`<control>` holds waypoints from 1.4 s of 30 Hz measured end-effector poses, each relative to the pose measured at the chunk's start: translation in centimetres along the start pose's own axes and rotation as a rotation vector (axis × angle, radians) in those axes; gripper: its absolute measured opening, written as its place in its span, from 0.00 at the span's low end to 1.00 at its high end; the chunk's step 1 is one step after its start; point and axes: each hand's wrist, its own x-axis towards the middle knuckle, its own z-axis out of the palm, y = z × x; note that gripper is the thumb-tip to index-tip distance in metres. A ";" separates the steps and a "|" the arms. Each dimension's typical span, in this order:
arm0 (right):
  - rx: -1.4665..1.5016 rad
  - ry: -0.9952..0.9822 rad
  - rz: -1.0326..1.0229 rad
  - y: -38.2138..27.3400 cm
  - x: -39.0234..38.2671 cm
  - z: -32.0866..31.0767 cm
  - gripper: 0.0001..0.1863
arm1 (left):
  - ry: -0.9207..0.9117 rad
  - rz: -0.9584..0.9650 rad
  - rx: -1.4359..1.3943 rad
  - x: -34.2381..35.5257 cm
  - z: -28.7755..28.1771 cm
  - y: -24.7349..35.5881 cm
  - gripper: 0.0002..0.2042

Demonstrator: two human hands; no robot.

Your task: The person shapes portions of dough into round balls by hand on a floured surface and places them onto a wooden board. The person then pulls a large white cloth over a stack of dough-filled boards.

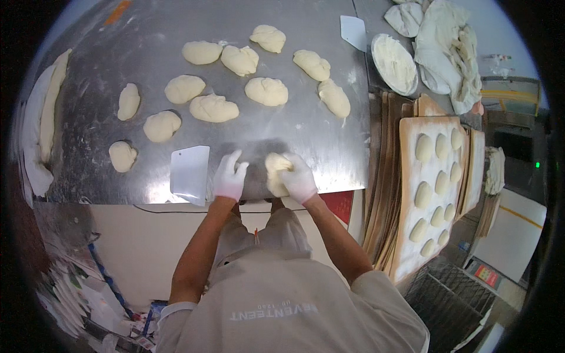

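Fingers seemingly curled around dough piece

One head-worn fisheye view looks steeply down, close over the steel table

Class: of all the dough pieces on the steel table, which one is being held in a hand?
The dough piece at the table's near edge, gripped by the right hand; all the others lie untouched farther back.

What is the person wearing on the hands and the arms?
Both the left hand and the right hand wear thin white gloves that end at the wrist. The forearms are bare. Short pale beige sleeves cover only the upper arms.
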 end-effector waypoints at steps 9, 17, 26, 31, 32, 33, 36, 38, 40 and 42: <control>-0.747 -0.159 -0.497 2.2 0.6 -0.7 0.27 | -0.649 0.029 0.314 1.9 1.6 4.9 0.17; -0.949 -0.012 -0.424 -1.4 4.8 0.3 0.37 | -0.430 0.699 0.412 4.5 3.2 2.9 0.12; -0.889 -0.173 -0.636 0.8 2.3 1.0 0.26 | -0.619 -0.041 0.204 2.4 2.5 2.9 0.20; -0.961 -0.051 -0.792 1.9 6.2 1.3 0.28 | -0.334 0.099 0.472 4.1 3.4 3.3 0.06; -0.927 -0.022 -0.791 2.0 6.8 1.1 0.27 | -0.361 0.256 0.400 4.4 3.4 3.4 0.08; -0.892 0.005 -0.788 1.9 7.4 1.0 0.26 | -0.382 0.352 0.393 4.5 3.3 3.5 0.09; -0.846 0.097 -0.908 1.2 7.9 0.8 0.25 | -0.301 0.297 0.308 4.6 3.2 3.7 0.12; -0.836 0.176 -1.036 0.6 7.7 0.8 0.26 | -0.074 0.089 0.295 4.6 3.2 3.7 0.13; -0.759 0.051 -0.692 0.2 7.3 0.7 0.27 | -0.184 0.005 0.193 4.6 3.3 3.5 0.10; -0.529 -0.143 -0.604 0.0 6.9 0.5 0.27 | -0.183 -0.110 0.269 4.3 3.6 2.9 0.09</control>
